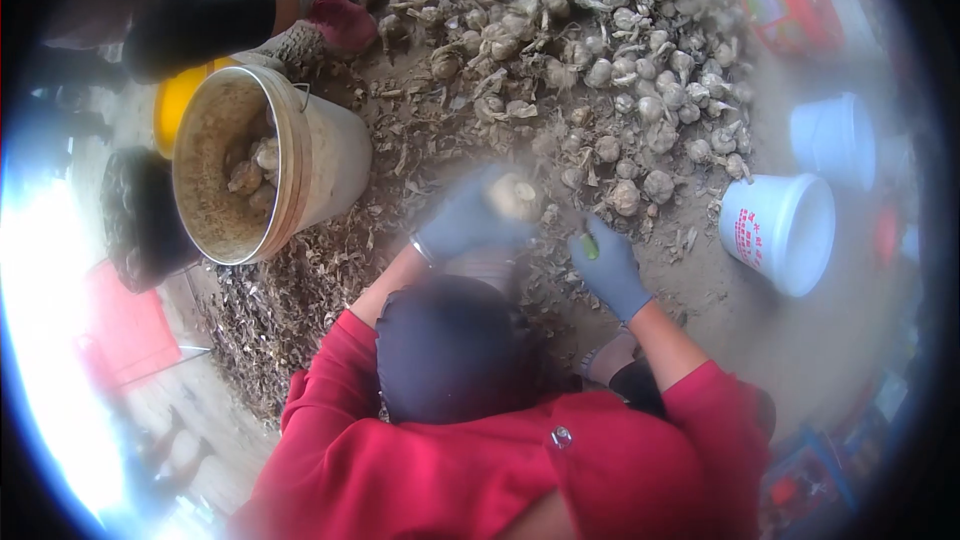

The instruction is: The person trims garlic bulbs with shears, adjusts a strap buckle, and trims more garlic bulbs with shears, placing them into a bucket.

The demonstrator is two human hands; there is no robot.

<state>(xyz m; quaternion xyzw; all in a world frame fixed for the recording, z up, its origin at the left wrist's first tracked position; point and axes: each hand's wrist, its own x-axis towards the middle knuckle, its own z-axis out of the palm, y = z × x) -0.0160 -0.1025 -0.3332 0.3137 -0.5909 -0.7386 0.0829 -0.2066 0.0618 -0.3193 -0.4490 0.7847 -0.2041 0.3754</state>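
Observation:
My left hand (475, 218), in a grey glove, is closed on a garlic bulb (515, 197). The bulb's pale cut face shows, and both are blurred by motion. Just to its right, my right hand (612, 270), also gloved in grey, is wrapped round a small tool with a green handle (589, 246); its working end cannot be made out. The two hands are apart, low over ground strewn with dry skins. Beyond them spreads a heap of garlic (600, 50), several bulbs with stalks attached.
A dirty white bucket (335, 155) tilts at the left with some garlic inside, a yellow container (180, 105) behind it. White buckets (808, 235) and a red one (800, 10) stand right. Another person's limb (200, 30) reaches in at upper left. A dark rounded shape (450, 350) lies below my hands.

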